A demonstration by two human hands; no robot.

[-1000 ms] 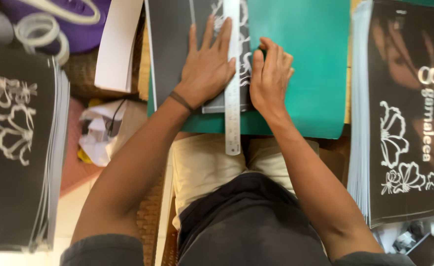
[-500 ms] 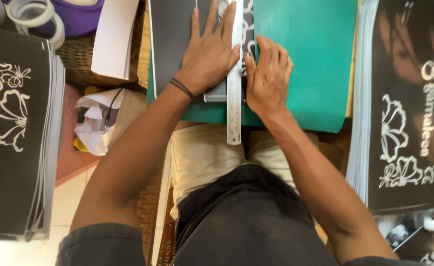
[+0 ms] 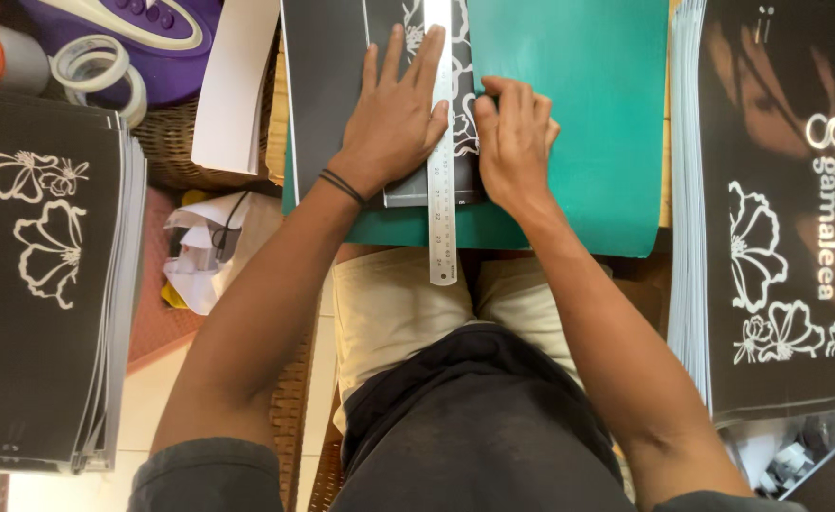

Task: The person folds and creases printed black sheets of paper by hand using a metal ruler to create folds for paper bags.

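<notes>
Cutting mat (image 3: 588,114) at twelve o'clock: teal green. Sheet (image 3: 327,85) on it: black, white flower outlines. Ruler (image 3: 442,190): silver steel, dark markings. Paper stacks at nine o'clock (image 3: 38,284) and three o'clock (image 3: 787,218): black, white flowers. Iron (image 3: 143,33) at eleven: purple and white. Shorts (image 3: 389,313): beige. Shirt (image 3: 474,427): dark grey.

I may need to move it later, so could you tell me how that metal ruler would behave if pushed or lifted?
The ruler looks thin, straight and rigid, so probably stiff and light. Flat on smooth printed sheet, it may slide unless pressed, as the left hand does.
</notes>
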